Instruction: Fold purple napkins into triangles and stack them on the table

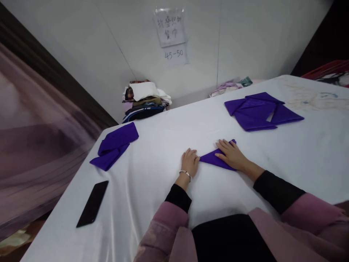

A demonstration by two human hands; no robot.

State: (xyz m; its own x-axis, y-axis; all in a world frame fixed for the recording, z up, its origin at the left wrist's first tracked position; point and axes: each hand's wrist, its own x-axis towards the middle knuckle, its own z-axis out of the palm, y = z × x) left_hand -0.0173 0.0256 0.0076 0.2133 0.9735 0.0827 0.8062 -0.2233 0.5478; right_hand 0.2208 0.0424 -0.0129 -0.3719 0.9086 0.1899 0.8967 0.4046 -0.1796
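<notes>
My left grip (190, 162) rests curled at the pointed left end of the folded purple napkin (215, 159) on the desk (152, 174), while my right hand (231, 154) lies flat and open upon its wider right part, the long axis running left to right between them.

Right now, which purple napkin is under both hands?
The small folded napkin at the table's near middle: left hand at its tip, right hand flat on it. The other two lie untouched.
</notes>
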